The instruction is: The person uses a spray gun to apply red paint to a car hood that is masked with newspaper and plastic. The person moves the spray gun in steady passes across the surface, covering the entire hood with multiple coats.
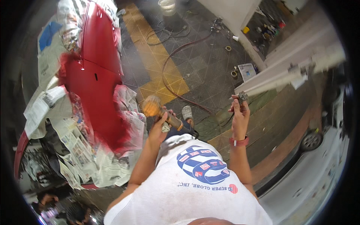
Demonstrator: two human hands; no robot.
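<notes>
My left hand [161,125] is closed round a corded power tool [174,122], which has a grey-brown body and a rounded orange-brown head [151,106]. It is held in front of my waist, close to the right edge of the papered panel. Raised on the right, my right hand [240,114] pinches a small dark plug [243,96] between thumb and fingers. A thin dark cord hangs below that hand. To the left stretches a red car body panel [95,82], touched by neither hand.
Newspaper sheets [78,138] mask the panel's surroundings. A dark red hose [164,73] curves over the tiled floor [202,67]. Rolls of tape [234,74] lie near a white wall [292,56]. A pale car [326,165] stands at the right, and a white bucket [167,6] at the far end.
</notes>
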